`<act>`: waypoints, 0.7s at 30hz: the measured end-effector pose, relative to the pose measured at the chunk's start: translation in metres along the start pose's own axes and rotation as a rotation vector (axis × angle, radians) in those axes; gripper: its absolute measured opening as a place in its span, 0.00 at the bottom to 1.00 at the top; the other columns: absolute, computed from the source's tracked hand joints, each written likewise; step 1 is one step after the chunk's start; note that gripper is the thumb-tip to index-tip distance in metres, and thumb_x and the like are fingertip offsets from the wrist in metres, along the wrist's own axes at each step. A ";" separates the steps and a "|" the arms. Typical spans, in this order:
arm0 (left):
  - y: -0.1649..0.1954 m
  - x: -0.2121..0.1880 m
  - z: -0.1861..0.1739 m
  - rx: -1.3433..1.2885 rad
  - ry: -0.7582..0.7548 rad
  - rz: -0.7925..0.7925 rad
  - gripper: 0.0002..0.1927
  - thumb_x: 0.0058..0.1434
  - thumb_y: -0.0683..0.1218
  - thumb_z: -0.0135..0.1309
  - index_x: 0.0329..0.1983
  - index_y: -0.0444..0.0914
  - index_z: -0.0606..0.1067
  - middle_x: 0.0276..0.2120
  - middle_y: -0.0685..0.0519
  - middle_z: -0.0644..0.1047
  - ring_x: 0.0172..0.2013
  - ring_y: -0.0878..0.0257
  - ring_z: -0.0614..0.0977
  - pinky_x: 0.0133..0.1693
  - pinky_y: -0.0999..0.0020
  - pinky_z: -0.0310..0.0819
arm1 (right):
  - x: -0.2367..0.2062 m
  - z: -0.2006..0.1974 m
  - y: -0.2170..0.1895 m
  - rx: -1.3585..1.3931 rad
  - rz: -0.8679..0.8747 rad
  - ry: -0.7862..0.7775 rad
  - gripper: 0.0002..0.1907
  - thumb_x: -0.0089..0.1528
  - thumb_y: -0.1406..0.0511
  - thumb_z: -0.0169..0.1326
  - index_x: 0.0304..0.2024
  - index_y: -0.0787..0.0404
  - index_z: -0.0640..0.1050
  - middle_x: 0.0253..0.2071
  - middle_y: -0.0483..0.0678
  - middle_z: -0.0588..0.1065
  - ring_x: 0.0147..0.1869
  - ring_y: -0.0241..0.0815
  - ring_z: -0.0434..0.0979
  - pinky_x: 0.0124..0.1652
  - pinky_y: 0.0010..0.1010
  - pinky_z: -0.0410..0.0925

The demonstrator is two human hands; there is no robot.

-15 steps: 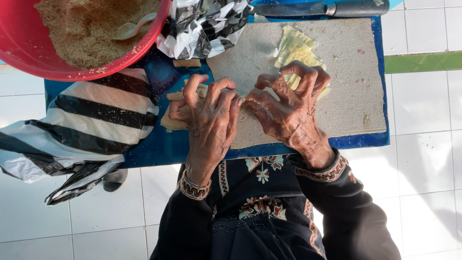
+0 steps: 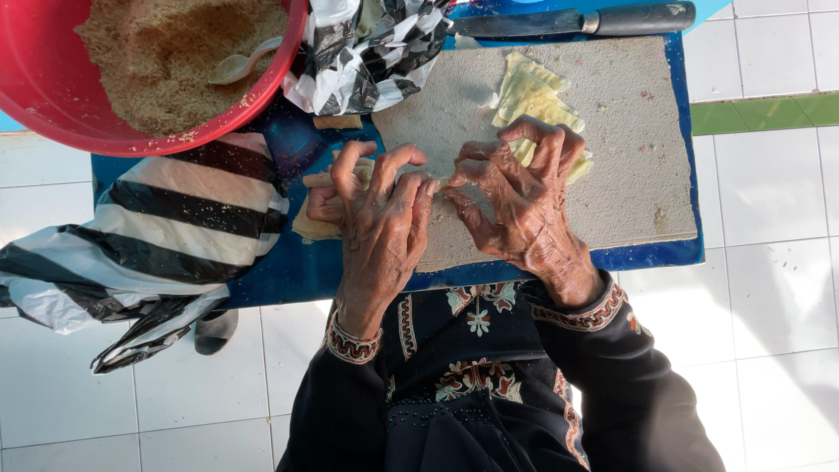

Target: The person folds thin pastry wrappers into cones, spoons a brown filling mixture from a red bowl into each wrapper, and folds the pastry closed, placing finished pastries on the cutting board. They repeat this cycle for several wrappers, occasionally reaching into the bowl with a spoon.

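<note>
My left hand (image 2: 377, 208) and my right hand (image 2: 516, 197) meet fingertip to fingertip over the grey board (image 2: 629, 149), pinching a small piece of pale dough that is mostly hidden under the fingers. A few finished pale pieces (image 2: 313, 223) lie under and left of my left hand, on the blue table (image 2: 288, 267). A stack of thin yellow dough sheets (image 2: 533, 96) sits on the board just beyond my right hand. Dark embroidered sleeves cover both wrists.
A red bowl (image 2: 52, 114) of brown crumbly filling (image 2: 166, 52) with a pale spoon (image 2: 240, 63) stands at the top left. Black-and-white striped plastic bags (image 2: 175, 218) (image 2: 367, 48) lie left and at the top. A knife (image 2: 577, 19) rests along the far edge. White floor tiles (image 2: 769, 297) surround the table.
Both hands have stayed together at the board's near edge; the fingers have shifted slightly around the dough piece.
</note>
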State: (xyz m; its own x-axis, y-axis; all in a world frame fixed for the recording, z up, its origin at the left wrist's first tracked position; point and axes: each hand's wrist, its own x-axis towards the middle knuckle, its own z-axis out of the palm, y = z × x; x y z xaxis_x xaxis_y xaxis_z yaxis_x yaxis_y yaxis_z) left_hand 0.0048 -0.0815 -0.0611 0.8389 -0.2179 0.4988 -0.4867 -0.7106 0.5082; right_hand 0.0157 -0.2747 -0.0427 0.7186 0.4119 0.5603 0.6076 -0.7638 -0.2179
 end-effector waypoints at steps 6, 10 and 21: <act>0.008 0.001 0.003 0.028 0.018 0.006 0.04 0.69 0.44 0.59 0.41 0.38 0.77 0.56 0.60 0.74 0.64 0.49 0.63 0.59 0.43 0.50 | -0.001 -0.005 0.003 0.026 0.014 -0.044 0.23 0.56 0.56 0.71 0.51 0.53 0.80 0.55 0.43 0.75 0.62 0.54 0.64 0.60 0.52 0.52; 0.007 0.001 0.004 0.066 0.047 0.011 0.04 0.70 0.44 0.59 0.42 0.39 0.77 0.55 0.61 0.75 0.63 0.52 0.65 0.59 0.46 0.50 | -0.001 -0.003 0.004 0.019 -0.033 -0.045 0.21 0.56 0.57 0.71 0.49 0.53 0.80 0.54 0.42 0.76 0.62 0.53 0.64 0.60 0.52 0.52; -0.020 -0.061 -0.036 0.143 0.025 -0.137 0.35 0.66 0.54 0.64 0.71 0.39 0.64 0.66 0.46 0.67 0.64 0.44 0.63 0.64 0.44 0.56 | -0.032 0.010 0.002 0.008 -0.067 0.013 0.18 0.57 0.64 0.70 0.49 0.54 0.79 0.52 0.41 0.76 0.60 0.50 0.68 0.61 0.53 0.53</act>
State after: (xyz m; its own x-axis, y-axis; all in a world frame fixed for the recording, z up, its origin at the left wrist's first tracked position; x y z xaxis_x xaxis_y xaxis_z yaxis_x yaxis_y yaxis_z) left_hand -0.0450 -0.0299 -0.0766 0.8876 -0.0976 0.4502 -0.3279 -0.8203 0.4685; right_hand -0.0025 -0.2847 -0.0697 0.6718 0.4550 0.5845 0.6568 -0.7308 -0.1860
